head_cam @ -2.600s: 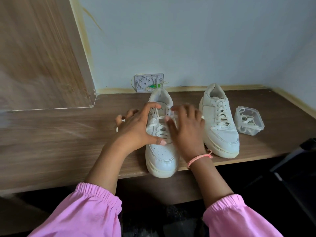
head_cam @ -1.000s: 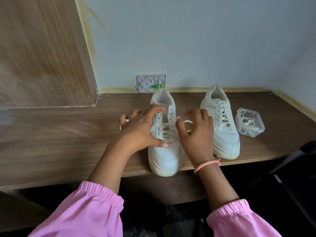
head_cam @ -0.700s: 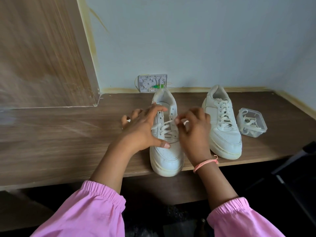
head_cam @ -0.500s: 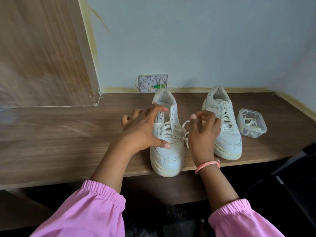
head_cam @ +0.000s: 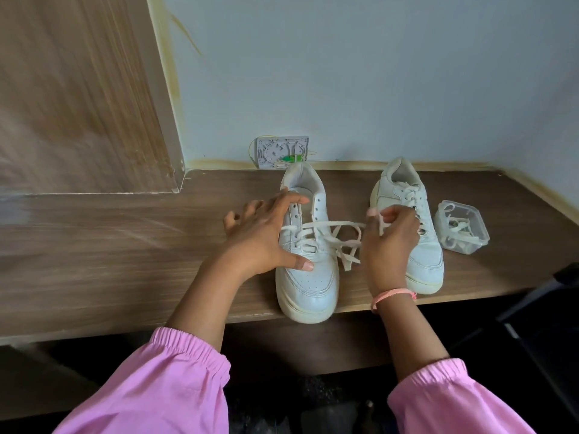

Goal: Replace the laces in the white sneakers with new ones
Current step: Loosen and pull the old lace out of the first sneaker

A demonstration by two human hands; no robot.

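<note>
Near sneaker lies toe-first toward the person; left hand spread steadying it, right hand pinching its lace

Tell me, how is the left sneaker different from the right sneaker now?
The left sneaker has its upper eyelets empty and its lace pulled sideways; the right sneaker looks laced to the top. The left hand holds the left sneaker, the right hand pinches its lace. Both are white, toes pointing toward the person.

Wooden desk; wood panel at left; pale wall; white wall box behind desk.
</note>
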